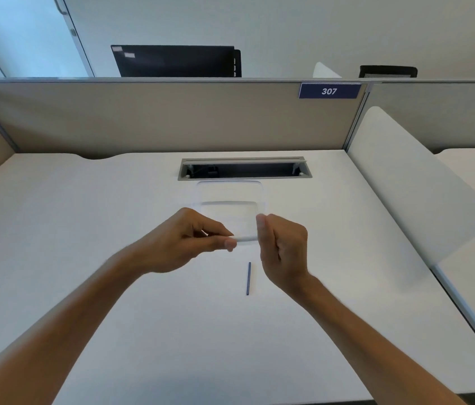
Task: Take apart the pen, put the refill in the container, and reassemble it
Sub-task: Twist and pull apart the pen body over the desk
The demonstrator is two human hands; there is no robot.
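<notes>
Both hands, the left hand (189,241) and right hand (283,247), pinch a pale pen barrel (245,238) above the desk (84,229), the blue refill (248,278) lying below near a clear container (230,197).

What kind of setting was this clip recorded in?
Most likely an open-plan office workstation. A white desk is fenced by beige partition panels, one bearing a blue number plate reading 307. A cable slot is cut into the desktop, and a dark monitor stands beyond the partition.
</notes>
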